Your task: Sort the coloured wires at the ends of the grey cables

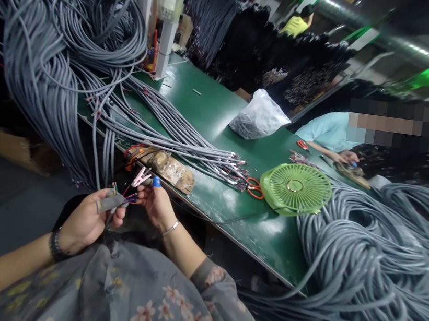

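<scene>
My left hand (88,220) is closed round the stripped end of a grey cable (111,201), whose thin coloured inner wires fan out past my fingers. My right hand (157,203) pinches those coloured wires (130,198) just to the right of the cable end; a blue cap (157,182) covers one fingertip. Both hands hover over my lap, in front of the near edge of the green table (220,114). A small pink clip-like tool (140,176) lies just above my hands by a taped brown block (166,167).
Large bundles of grey cable (47,49) hang at left and pile up at right (367,265). A row of cut cable ends (184,148) lies across the table beside orange scissors (254,188), a green fan (295,188) and a plastic bag (259,116). Another person (330,136) works at far right.
</scene>
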Motion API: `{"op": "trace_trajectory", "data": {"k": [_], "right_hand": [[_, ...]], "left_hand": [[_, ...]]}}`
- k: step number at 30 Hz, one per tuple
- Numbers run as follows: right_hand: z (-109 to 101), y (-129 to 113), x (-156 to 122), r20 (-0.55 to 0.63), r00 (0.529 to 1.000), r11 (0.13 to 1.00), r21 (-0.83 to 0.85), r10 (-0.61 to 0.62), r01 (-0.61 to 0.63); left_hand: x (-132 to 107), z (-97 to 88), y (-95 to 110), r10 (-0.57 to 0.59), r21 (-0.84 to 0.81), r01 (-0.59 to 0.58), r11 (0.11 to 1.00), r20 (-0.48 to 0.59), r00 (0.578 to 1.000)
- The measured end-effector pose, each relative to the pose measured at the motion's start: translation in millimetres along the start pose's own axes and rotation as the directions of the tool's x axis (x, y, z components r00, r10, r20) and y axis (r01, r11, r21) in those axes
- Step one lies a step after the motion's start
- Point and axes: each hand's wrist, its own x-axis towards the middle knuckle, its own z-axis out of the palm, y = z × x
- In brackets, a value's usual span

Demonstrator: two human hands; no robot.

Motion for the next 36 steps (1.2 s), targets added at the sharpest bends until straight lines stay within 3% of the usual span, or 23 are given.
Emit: {"op": "trace_trajectory", "data": {"k": [2, 4, 8, 14, 19, 26, 36], "right_hand": [[2, -4, 6, 0.090, 0.996, 0.999, -0.050, -0.007, 0.012], [4, -3, 11, 0.116, 0.989, 0.987, -0.124, -0.090, 0.104], [8, 4, 15, -0.020, 0.950, 0.918, -0.266, -0.311, 0.295], [19, 4, 19, 0.030, 0.998, 0.998, 0.018, -0.056, 0.055], [23, 3, 22, -0.016, 1.000, 0.989, 0.144, -0.021, 0.023], [18, -4, 12, 0.046, 0.996, 0.982, 0.170, 0.079, -0.086], [19, -1, 12, 0.035, 0.999, 0.994, 0.106, -0.023, 0.020]], "left_hand": [[2, 4.6, 4, -0.013, -0.023, 0.014, 1.000, 0.037, 0.999], [5, 8.2, 6, -0.024, -0.039, 0.027, 0.999, 0.071, 0.997], [11, 8.0, 4, -0.058, -0.060, 0.063, 0.996, 0.074, 0.996], [17, 2.3, -3, -0.085, -0.032, 0.088, 0.996, 0.091, 0.992], [18, 2.4, -7, -0.079, 0.008, 0.078, 0.997, 0.071, 0.994], [9, 2.1, -5, -0.027, 0.027, 0.026, 0.999, 0.055, 0.998], [7, 8.4, -7, 0.078, 0.030, -0.077, 0.997, -0.041, 0.996]]}}
